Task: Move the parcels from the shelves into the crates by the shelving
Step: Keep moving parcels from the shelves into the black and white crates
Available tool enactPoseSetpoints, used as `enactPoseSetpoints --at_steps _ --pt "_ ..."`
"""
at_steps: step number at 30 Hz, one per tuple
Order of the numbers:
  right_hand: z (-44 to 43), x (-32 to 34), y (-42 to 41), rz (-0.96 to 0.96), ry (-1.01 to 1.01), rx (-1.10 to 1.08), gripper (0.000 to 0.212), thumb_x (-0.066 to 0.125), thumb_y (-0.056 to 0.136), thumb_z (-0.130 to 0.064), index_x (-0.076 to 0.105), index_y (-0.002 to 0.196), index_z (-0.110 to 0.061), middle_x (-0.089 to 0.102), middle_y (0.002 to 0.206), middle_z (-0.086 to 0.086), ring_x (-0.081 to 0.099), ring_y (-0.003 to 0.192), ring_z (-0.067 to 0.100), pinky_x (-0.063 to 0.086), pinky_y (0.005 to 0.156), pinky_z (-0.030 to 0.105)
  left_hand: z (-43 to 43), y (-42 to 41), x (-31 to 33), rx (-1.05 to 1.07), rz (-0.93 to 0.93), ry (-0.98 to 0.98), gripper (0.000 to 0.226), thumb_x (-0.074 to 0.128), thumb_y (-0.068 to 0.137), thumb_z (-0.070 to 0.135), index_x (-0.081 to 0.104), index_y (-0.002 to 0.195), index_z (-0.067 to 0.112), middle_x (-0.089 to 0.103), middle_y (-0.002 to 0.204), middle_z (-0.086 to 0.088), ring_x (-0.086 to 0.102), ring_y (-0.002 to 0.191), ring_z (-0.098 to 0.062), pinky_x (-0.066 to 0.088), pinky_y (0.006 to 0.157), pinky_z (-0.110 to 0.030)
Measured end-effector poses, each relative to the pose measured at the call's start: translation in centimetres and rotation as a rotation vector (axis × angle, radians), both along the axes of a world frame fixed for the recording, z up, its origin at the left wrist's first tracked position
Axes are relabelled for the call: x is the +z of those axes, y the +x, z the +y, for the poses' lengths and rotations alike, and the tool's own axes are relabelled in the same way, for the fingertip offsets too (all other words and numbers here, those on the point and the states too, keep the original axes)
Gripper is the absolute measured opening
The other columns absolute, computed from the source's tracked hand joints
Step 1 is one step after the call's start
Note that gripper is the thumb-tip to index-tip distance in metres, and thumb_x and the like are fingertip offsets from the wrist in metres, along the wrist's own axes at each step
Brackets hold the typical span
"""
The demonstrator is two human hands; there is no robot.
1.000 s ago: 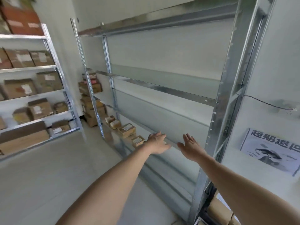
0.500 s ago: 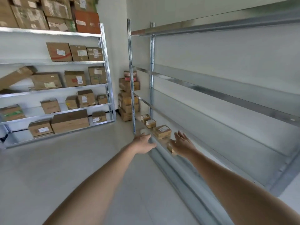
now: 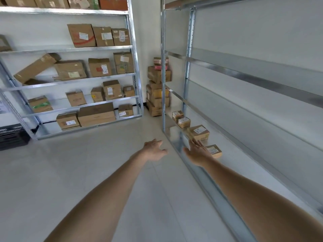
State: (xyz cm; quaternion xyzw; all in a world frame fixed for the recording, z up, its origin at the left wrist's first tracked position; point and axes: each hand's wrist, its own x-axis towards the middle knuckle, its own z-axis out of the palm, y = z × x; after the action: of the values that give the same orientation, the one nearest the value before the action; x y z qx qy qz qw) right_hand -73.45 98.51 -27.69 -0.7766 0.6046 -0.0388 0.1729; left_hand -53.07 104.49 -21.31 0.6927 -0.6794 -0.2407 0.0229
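Four small parcels (image 3: 198, 132) on low shelf (image 3: 232, 154), centre right. Right hand (image 3: 198, 151) fingers spread, empty, beside nearest parcel; left hand (image 3: 154, 150) relaxed, empty. Risk: hasty reach nudges parcel backward.

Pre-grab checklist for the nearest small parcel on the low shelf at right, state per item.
1. Hands free: left hand and right hand both open, holding nothing: ok.
2. Target visible: nearest parcel lies on the low shelf, partly behind the right hand: ok.
3. Right hand touching it: cannot tell, they overlap in the view.
4. Left hand at the shelf: not ok, it is over the floor, outside the shelf's front edge.
5. Next parcel apart from the target: ok, bare shelf shows between.
6. Crate in sight: black crate on the floor far left: ok.
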Motion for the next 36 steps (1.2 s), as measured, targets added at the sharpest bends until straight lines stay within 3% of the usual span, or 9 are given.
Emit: enactPoseSetpoints --at_steps 8,15,21,30,34,36 --pt "-12.3 -1.8 1.1 -0.027 0.061 -0.007 0.072 0.022 0.107 -0.053 0.003 0.163 -0.014 -0.005 0.171 0.004 -0.004 0.158 0.025 0.009 0.128 0.048 -11.5 1.0 0.4 0.004 -0.031 0.011 0.067 0.040 0.108 0.044 0.021 0.163 0.010 0.015 0.169 -0.016 0.015 0.156 -0.032 0.018 0.119 -0.029" --pt "-21.3 -2.4 3.3 -0.021 0.060 -0.016 0.071 0.024 0.106 -0.051 0.007 0.163 -0.013 0.000 0.171 0.007 0.000 0.158 0.026 0.010 0.127 0.048 -20.1 3.3 0.3 0.011 0.000 0.029 0.061 0.042 0.108 0.041 0.036 0.154 0.003 0.025 0.164 -0.020 0.023 0.152 -0.033 0.024 0.115 -0.028" --pt "-30.2 -4.0 7.2 0.005 0.048 -0.033 0.072 0.025 0.104 -0.054 0.012 0.163 -0.014 0.006 0.171 0.005 0.006 0.158 0.028 0.015 0.126 0.051 -29.8 7.2 -1.6 -0.032 0.014 0.046 0.068 0.043 0.106 0.046 0.023 0.163 0.013 0.012 0.171 -0.011 0.009 0.156 -0.034 0.020 0.122 -0.040" --pt "-43.6 -5.0 15.1 0.033 0.097 -0.141 0.072 0.027 0.106 -0.051 0.008 0.163 -0.010 0.001 0.171 0.009 0.002 0.158 0.030 0.012 0.126 0.052 -46.7 15.5 -3.2 -0.129 0.049 0.075 0.068 0.042 0.107 0.045 0.020 0.163 0.014 0.018 0.169 -0.011 0.013 0.155 -0.034 0.020 0.120 -0.037" --pt "-48.8 -4.9 18.4 0.033 0.096 -0.181 0.072 0.027 0.106 -0.051 0.008 0.163 -0.011 0.002 0.171 0.008 0.001 0.158 0.028 0.011 0.127 0.052 -53.5 19.0 -3.7 -0.182 0.035 0.102 0.065 0.044 0.106 0.045 0.033 0.157 0.007 0.033 0.160 -0.018 0.028 0.148 -0.035 0.027 0.115 -0.037" --pt "-51.4 -5.2 19.7 0.033 0.108 -0.199 0.072 0.027 0.106 -0.051 0.008 0.163 -0.012 0.002 0.171 0.007 0.003 0.158 0.029 0.011 0.127 0.051 -56.6 20.1 -4.1 -0.200 0.040 0.121 0.063 0.044 0.106 0.042 0.033 0.157 0.006 0.032 0.161 -0.018 0.028 0.148 -0.035 0.027 0.115 -0.037"
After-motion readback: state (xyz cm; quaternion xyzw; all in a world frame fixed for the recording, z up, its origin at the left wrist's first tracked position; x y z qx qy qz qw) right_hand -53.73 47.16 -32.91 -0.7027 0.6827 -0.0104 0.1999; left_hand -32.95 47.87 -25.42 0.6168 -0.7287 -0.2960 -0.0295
